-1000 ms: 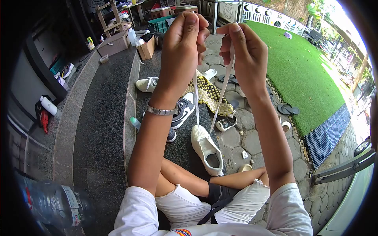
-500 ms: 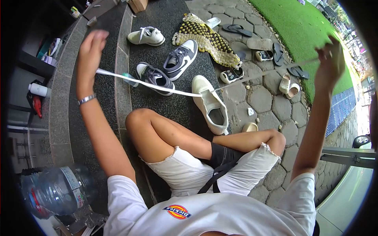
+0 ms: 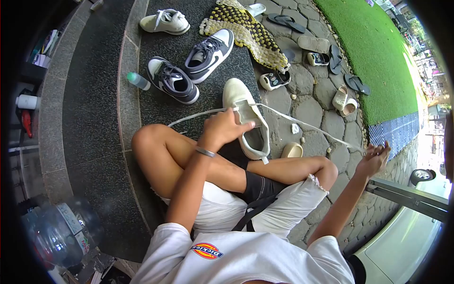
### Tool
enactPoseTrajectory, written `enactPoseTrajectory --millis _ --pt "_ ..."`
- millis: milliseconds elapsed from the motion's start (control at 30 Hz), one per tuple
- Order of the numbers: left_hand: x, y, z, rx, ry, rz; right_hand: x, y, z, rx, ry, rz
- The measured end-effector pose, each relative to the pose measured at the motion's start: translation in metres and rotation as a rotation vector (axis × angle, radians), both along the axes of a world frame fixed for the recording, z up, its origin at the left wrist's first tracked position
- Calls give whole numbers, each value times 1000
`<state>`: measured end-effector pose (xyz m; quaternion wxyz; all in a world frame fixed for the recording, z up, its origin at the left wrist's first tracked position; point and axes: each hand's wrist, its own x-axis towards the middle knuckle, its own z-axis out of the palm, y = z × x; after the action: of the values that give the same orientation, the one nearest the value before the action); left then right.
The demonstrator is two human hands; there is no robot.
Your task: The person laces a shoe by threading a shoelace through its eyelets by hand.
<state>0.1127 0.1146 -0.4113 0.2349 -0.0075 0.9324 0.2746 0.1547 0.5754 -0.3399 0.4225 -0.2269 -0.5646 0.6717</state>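
A cream sneaker [image 3: 235, 91] with its toe pointing away stands just beyond my crossed legs. One white shoelace [image 3: 302, 124] comes out of its front eyelets in two long ends. My left hand [image 3: 221, 128] is at the left side of the sneaker's opening, gripping its edge, thumb over the tongue area; some fingers are hidden. Out to the right, my right hand [image 3: 373, 160] is closed on the lace's right end, which stretches slackly from the shoe. The left end trails behind my left hand toward my knee.
Beyond lie a matching cream sneaker [image 3: 165, 22], a pair of dark-and-white sneakers [image 3: 208, 54], a small green-capped bottle [image 3: 137, 81] and a woven mat [image 3: 246, 33]. Several sandals rest on the stone paving [image 3: 312, 116]. A large water jug [image 3: 66, 232] is at lower left.
Both hands were raised wide, with the lace pulled out to each side. My left hand has come down to the shoe, letting its lace end drop; my right hand has lowered.
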Motion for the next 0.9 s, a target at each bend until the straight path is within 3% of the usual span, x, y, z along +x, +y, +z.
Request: enactPoseTrajectory --millis 67,200,300,467,567,667,900 --pt "10 17 -12 -110 135 -56 21 6 -8 29 15 -71" --pt "4 -10 -10 28 75 -87 51 10 -30 30 13 -175" --pt "-5 -15 -20 122 383 60 53 7 -54 -4 -6 -228" --pt "-15 -13 -39 -54 349 -20 19 -8 -63 -53 22 -149" --pt "-18 -15 -40 82 57 29 -10 -25 -63 25 1 -99" --pt "-17 -31 -32 191 155 -50 -34 -26 -89 72 -191 25" --pt "-2 -112 5 125 273 191 -55 11 -117 410 -642 258"
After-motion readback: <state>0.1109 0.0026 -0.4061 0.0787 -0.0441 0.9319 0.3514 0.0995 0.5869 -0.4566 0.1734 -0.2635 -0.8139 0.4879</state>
